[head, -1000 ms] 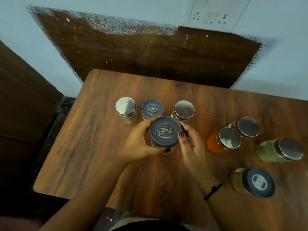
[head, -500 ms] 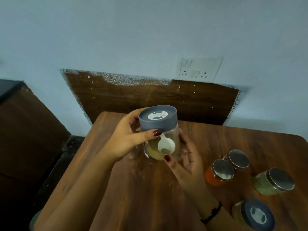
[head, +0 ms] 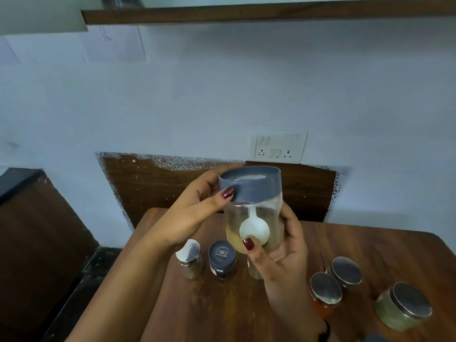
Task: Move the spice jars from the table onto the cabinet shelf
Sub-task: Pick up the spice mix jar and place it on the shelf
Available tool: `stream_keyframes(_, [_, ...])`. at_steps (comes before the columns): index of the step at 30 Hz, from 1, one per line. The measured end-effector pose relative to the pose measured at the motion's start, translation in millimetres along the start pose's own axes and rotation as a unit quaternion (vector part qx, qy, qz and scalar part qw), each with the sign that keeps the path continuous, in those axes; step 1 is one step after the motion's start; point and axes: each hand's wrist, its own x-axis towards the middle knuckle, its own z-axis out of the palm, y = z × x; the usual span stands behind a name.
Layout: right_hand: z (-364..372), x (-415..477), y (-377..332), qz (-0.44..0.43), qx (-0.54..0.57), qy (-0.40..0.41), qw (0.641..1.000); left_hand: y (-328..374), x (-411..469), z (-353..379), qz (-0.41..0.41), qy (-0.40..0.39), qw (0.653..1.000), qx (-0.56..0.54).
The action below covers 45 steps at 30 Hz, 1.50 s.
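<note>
I hold a tall clear spice jar [head: 261, 213] with a grey lid and a white scoop inside, lifted above the wooden table [head: 222, 312]. My left hand [head: 195, 213] grips the lid from the left. My right hand [head: 281, 253] cups the jar's lower body from the right. On the table below stand a steel-capped jar [head: 188, 259] and a small dark-lidded jar [head: 222, 261]; another jar is mostly hidden behind my right hand. At the right sit an orange-red jar [head: 324, 296], a steel-lidded jar [head: 345, 271] and a green jar [head: 404, 309]. The wooden shelf [head: 246, 14] runs along the top.
A switch and socket plate [head: 278, 147] is on the pale wall behind the table. A dark wooden panel [head: 153, 183] leans against the wall. A dark cabinet [head: 29, 218] stands at the left, beside the table's edge.
Both hands have lifted the grey-lidded jar higher off the table. The view has tilted up, so the shelf edge has come into sight at the top.
</note>
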Motion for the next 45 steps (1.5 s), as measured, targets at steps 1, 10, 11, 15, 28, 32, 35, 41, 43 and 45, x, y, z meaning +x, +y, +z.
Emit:
stream_keyframes(1, [-0.2, -1.1, -0.7, -0.012, -0.016, 0.012, 1.000, -1.1, 0.3, -0.2, 0.001, 0.007, 1.000, -0.005])
stream_keyframes(10, [-1.3, -2.1, -0.7, -0.079, -0.092, 0.060, 0.991, -18.5, -5.3, 7.6, -0.009, 0.000, 1.000, -0.024])
stream_keyframes(11, [-0.7, -2.0, -1.2, -0.079, -0.092, 0.062, 0.991, -19.4, -5.5, 9.1, -0.011, -0.001, 0.999, -0.033])
stream_keyframes(15, [2.7, -1.9, -5.9, -0.072, -0.069, 0.053, 0.994, -19.5, -4.8, 11.7, -0.023, 0.004, 0.999, -0.047])
stream_keyframes(28, [11.5, 7.5, -6.8, -0.020, 0.027, -0.011, 0.999, -11.2, -5.9, 17.7, -0.017, -0.050, 0.985, -0.162])
stream_keyframes(32, [12.3, 7.3, -3.7, 0.004, 0.049, -0.008, 0.999, -15.2, -3.3, 19.0, 0.004, -0.066, 0.980, -0.189])
stream_keyframes(35, [9.9, 7.3, -2.5, 0.013, 0.033, -0.002, 0.999, -21.4, 0.2, 20.6, 0.003, -0.019, 0.977, -0.214])
stream_keyframes(41, [4.4, 5.6, -3.7, -0.042, -0.067, 0.014, 0.997, -21.0, 3.3, 25.6, 0.023, 0.050, 0.976, -0.210])
stream_keyframes(43, [3.3, 3.6, -4.1, -0.076, -0.122, 0.010, 0.990, -20.1, 3.6, 27.9, 0.026, 0.077, 0.977, -0.197])
stream_keyframes(45, [3.4, 2.1, -2.5, -0.102, -0.159, 0.005, 0.982, -18.4, 3.3, 30.7, 0.032, 0.095, 0.977, -0.187])
